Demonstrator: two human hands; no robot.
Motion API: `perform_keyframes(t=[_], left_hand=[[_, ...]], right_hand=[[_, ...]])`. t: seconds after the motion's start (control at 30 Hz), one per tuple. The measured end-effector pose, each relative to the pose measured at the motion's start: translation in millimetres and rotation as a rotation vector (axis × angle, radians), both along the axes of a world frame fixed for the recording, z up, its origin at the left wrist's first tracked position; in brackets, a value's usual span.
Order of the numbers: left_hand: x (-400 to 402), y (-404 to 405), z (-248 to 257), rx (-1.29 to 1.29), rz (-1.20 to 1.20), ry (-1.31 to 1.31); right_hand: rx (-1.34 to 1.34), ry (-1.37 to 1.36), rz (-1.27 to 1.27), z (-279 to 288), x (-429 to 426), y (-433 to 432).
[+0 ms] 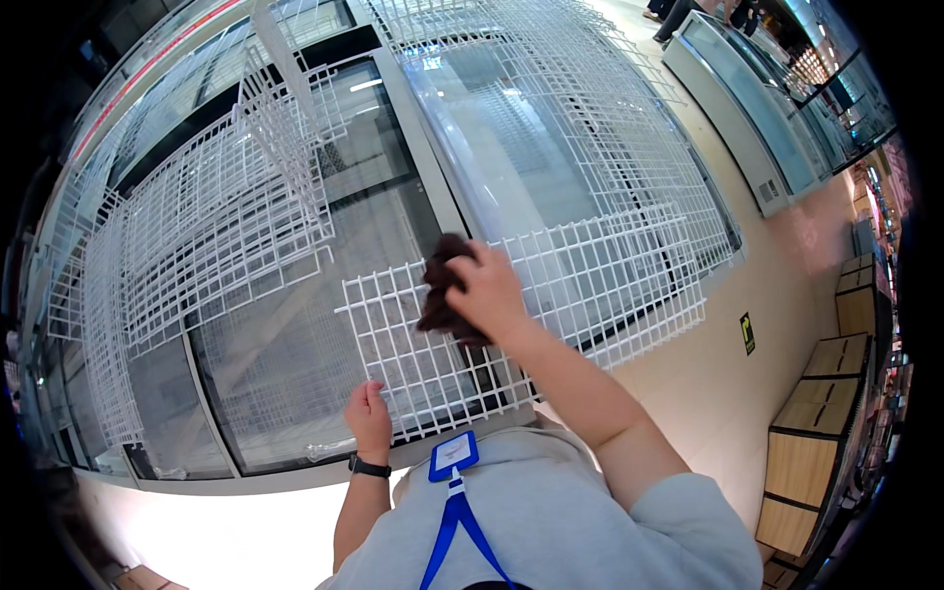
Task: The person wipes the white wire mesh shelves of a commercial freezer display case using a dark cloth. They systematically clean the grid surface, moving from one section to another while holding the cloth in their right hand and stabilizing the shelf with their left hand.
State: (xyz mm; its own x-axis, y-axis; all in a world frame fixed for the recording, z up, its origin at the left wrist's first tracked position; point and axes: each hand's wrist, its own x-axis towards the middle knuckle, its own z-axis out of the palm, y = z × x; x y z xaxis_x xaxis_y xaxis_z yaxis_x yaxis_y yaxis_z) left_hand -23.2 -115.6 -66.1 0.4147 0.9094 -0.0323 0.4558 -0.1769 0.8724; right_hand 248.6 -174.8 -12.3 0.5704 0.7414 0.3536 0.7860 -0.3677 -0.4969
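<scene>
My right hand (487,291) is closed on a dark brown cloth (450,299) and presses it onto a white wire grid panel (590,273). That panel lies across the glass tops of the freezer cabinets in front of me. At the panel's near left corner, my left hand (370,417) has its fingers curled at the edge wires; the fingertips are partly hidden. Under the panel are a glass lid (509,169) and a dark-framed glass top (273,376).
More white wire racks (214,199) stand on the cabinets at the left, and grid panels (627,133) cover the right glass. Another chest freezer (737,110) stands beyond the aisle, with people at its far end. Wood-fronted cabinets (807,461) line the right.
</scene>
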Motion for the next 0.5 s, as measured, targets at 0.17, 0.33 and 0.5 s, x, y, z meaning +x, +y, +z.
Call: perform_keyframes(t=[0.17,0.33,0.5], left_hand=[[2,1,-3,-0.003,-0.005,-0.03],[3,3,0,-0.084,-0.033,0.009],[4,2,1,0.055,-0.031,0.055]], right_hand=[[0.008,-0.008,-0.088,12,14,-5],[0.067,0.018,0.243,9,-63,56],[-0.137,0.036,0.471,-1,-90,30]])
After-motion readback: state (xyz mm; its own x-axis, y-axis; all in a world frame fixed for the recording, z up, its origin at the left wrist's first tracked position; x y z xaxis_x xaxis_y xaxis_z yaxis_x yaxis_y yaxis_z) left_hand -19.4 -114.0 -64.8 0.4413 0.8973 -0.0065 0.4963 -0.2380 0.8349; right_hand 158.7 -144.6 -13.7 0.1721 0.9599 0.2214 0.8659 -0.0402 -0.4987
